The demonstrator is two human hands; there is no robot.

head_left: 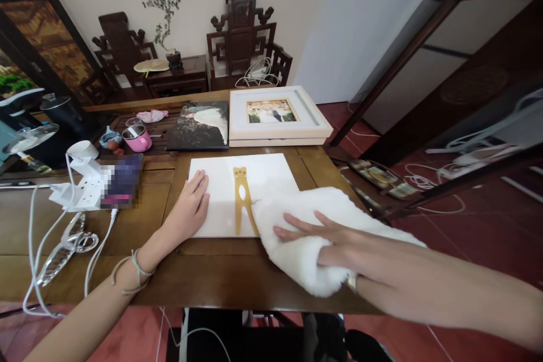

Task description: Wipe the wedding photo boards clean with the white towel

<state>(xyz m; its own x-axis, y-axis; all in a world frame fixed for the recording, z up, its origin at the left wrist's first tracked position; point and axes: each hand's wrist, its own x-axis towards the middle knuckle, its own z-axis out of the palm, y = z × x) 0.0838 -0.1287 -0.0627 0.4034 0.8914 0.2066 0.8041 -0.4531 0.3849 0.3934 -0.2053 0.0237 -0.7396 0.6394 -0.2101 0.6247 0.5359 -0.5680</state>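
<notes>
A white panel (254, 181) with a yellow cat-shaped stand (242, 198) on it lies flat on the wooden table (203, 277). My left hand (189, 209) rests flat on the panel's left edge, fingers stretched out. My right hand (326, 240) presses with spread fingers on a fluffy white cloth (297, 220) that covers the panel's lower right corner and part of the table. The cloth wraps a little around my thumb side.
Behind the panel lie a white picture frame (275, 116) and a dark photo print (199, 124). To the left are a pink cup (138, 138), a white power strip (82, 186) with cables, and a metal object (70, 246). Carved chairs stand by the wall.
</notes>
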